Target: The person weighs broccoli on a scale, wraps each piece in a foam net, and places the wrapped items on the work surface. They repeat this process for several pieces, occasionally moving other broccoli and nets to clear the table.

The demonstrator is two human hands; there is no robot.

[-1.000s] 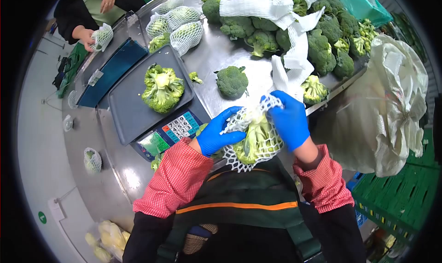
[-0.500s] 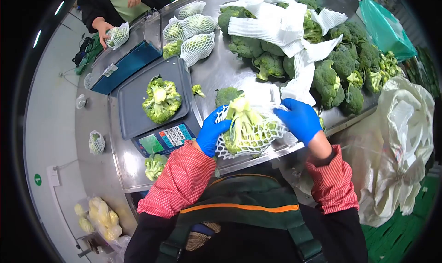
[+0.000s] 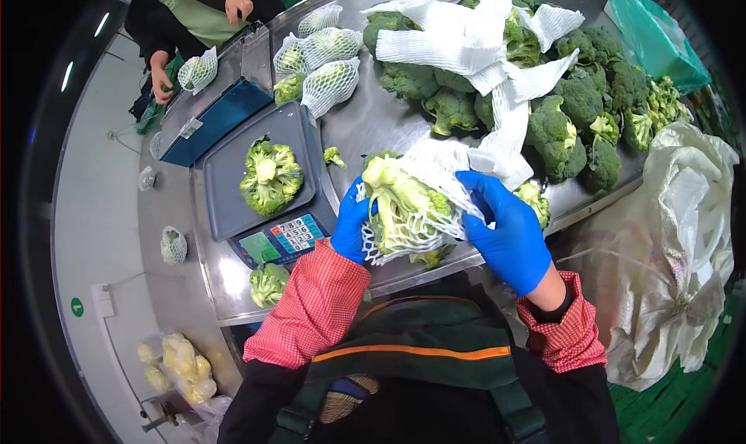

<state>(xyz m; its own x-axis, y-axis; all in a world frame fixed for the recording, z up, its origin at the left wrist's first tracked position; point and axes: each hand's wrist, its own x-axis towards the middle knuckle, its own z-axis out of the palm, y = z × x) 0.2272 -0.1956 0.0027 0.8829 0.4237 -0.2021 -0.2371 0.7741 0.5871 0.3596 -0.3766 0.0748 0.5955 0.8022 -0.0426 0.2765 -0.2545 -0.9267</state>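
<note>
Between my blue-gloved hands is a broccoli head (image 3: pixel 396 191), stem side up, partly inside a white foam net (image 3: pixel 447 172). My left hand (image 3: pixel 355 222) is closed round the left side of the broccoli and net. My right hand (image 3: pixel 505 226) pinches the right edge of the net, pulled out from the stem. Left of my hands, another broccoli (image 3: pixel 270 176) rests stem up on the grey scale tray (image 3: pixel 221 203). A small floret (image 3: pixel 333 157) lies beside the scale.
Netted broccoli (image 3: pixel 331 85) lie behind the scale. A broccoli pile (image 3: pixel 579 94) with loose white nets (image 3: pixel 443 51) is at the back right. A white sack (image 3: pixel 668 249) stands at the right. Across the table, a co-worker's hand (image 3: pixel 161 84) is beside netted broccoli (image 3: pixel 198 71).
The net's right part has been lifted and its opening shifted across the broccoli; my right hand has turned and moved slightly lower. The co-worker's hand has let go of the netted broccoli.
</note>
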